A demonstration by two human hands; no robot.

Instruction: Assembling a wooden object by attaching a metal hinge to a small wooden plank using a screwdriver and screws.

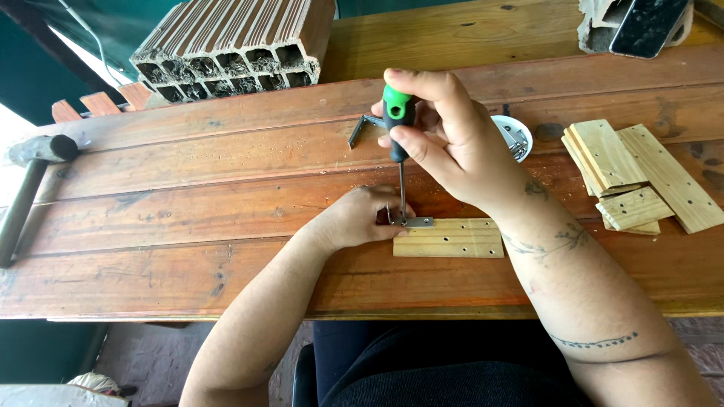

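My right hand point(445, 136) grips the green and black handle of a screwdriver point(399, 124), held upright with its thin shaft pointing down. The tip meets a small metal corner bracket point(413, 221) at the left end of a pale wooden slat point(452, 238) with drilled holes. My left hand point(362, 218) is curled against the slat's left end, fingers pinching the bracket in place. The slat lies flat on a reddish wooden workbench point(188, 218).
A hollow clay brick point(234, 41) stands at the back left. A hammer point(30, 181) lies at the left edge. Another metal bracket point(362, 128) and a white dish of hardware point(516, 136) sit behind my hands. Several wooden slats point(633, 177) are stacked right. A phone point(648, 26) rests top right.
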